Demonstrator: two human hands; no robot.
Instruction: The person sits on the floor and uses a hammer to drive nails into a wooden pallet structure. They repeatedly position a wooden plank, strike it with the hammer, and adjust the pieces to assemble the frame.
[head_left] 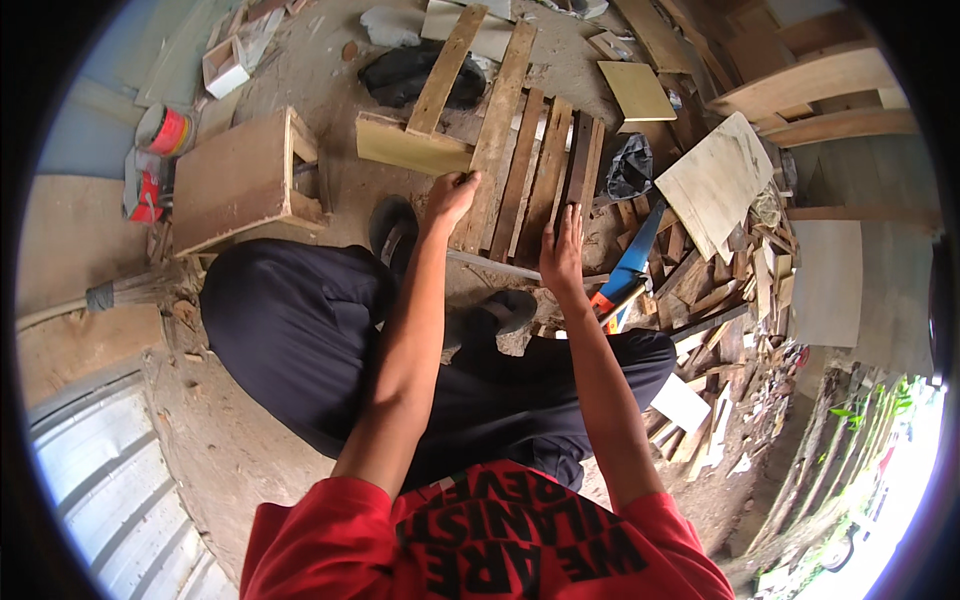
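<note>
A person in a red shirt and dark trousers squats on a dirt floor, both bare forearms reaching forward from the lower edge of the view. The right hand (562,250) lies flat and open, fingers together, pressed on the near ends of a row of dark wooden slats (545,170) laid side by side on the ground just ahead of the knees. The left hand (450,195) is curled narrow, its fingertips pinching something small against the edge of a long pale plank (497,130) that runs away from the person beside the slats; what it pinches is too small to tell. Just right of the right hand lies a handsaw (628,265) with a blue blade and orange grip, touching a heap of wood offcuts (730,290). Beyond the left hand a yellowish board (410,147) lies across the plank's far side. To the left stands an open wooden box (245,180), and farther left a red and white can (165,130). Farther off, a square yellow panel (637,90) rests on the ground.
</note>
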